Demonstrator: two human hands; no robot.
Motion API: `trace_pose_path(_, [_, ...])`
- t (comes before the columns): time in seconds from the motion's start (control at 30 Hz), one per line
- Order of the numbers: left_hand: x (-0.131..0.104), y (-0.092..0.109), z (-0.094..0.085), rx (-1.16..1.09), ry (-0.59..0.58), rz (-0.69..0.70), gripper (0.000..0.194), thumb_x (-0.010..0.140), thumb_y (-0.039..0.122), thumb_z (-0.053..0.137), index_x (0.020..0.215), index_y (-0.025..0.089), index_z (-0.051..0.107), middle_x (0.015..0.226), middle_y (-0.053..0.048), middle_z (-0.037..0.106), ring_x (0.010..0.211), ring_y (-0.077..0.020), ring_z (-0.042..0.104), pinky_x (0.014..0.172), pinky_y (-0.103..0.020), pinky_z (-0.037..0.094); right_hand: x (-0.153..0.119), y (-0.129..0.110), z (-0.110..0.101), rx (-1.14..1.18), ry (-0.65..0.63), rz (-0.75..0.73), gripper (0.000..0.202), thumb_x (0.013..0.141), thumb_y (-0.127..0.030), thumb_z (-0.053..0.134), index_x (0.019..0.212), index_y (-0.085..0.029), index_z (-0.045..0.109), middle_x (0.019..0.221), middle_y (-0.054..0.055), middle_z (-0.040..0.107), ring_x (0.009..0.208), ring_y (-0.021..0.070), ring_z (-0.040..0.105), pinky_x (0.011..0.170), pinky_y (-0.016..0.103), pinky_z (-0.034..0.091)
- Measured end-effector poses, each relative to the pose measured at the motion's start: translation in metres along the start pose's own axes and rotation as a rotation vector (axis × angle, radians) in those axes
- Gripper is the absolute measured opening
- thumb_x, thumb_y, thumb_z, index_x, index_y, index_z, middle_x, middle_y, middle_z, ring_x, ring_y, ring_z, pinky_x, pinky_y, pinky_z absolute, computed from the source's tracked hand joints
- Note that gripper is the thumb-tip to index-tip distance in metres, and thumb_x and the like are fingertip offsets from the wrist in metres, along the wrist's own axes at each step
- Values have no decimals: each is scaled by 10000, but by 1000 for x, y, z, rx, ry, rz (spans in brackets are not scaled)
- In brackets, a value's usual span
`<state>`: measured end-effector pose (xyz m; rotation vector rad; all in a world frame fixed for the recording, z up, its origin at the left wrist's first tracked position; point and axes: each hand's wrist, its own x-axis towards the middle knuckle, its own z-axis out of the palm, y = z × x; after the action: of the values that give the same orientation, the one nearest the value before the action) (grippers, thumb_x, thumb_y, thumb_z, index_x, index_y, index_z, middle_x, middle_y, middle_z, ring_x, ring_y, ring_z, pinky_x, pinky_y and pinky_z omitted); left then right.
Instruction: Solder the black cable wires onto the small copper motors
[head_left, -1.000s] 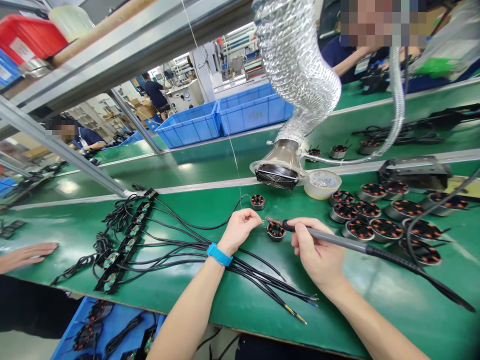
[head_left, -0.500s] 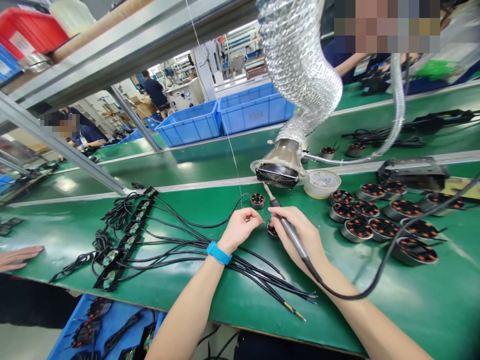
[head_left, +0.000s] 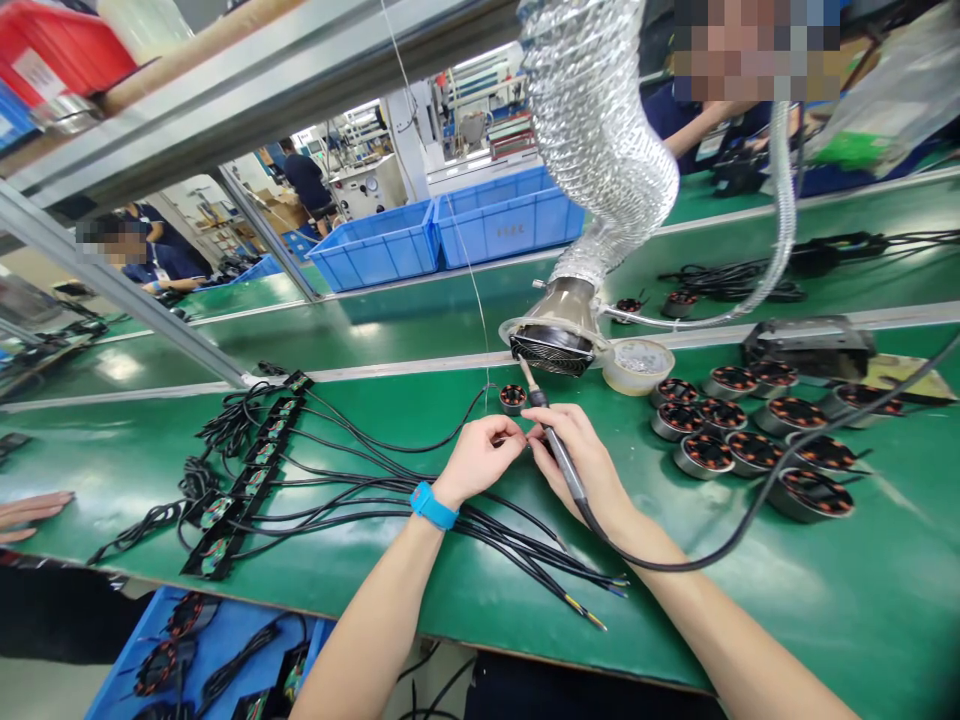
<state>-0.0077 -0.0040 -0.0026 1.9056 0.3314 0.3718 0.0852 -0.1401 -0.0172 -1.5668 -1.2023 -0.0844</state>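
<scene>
Head view: the right hand [head_left: 581, 455] is closed pen-style on the soldering iron [head_left: 559, 455] (light, stiff, hot tip raised toward the fume hood [head_left: 555, 350]; take it only by the handle). The left hand [head_left: 480, 455] pinches something small, fingertips touching the right's. Half a second ago the hands stood apart, uncovering a motor stator on the desk [head_left: 375, 410].

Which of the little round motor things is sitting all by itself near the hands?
The small motor part just beyond the left hand, below the fan's grille. It sits alone; the others are bunched together off to the right.
</scene>
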Motion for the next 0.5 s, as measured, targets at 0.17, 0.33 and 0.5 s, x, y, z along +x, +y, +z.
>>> trace_pose_path(0.17, [0, 1, -3, -33, -43, -24, 168, 815, 286, 603, 756, 134, 642, 756, -19, 631, 709, -126, 539, 689, -227, 420, -3, 1, 0, -25, 22, 0, 351, 922, -162, 488, 1252, -264, 554, 1111, 71, 499, 880, 153, 622, 850, 312, 555])
trace_pose_path(0.33, [1, 3, -2, -143, -26, -142, 177, 790, 293, 628, 725, 128, 632, 671, 5, 578, 612, -94, 474, 629, -219, 392, -4, 1, 2, -37, 24, -18, 352, 908, -137, 493, 1232, -263, 548, 1087, 57, 499, 868, 142, 622, 838, 292, 549])
trace_pose_path(0.5, [4, -2, -2, -196, 11, -231, 181, 752, 304, 660, 723, 125, 655, 608, 26, 535, 529, -71, 391, 554, -223, 325, -4, 2, 2, 7, 43, 45, 383, 858, -104, 536, 1212, -250, 547, 1094, 54, 513, 837, 139, 650, 854, 303, 554])
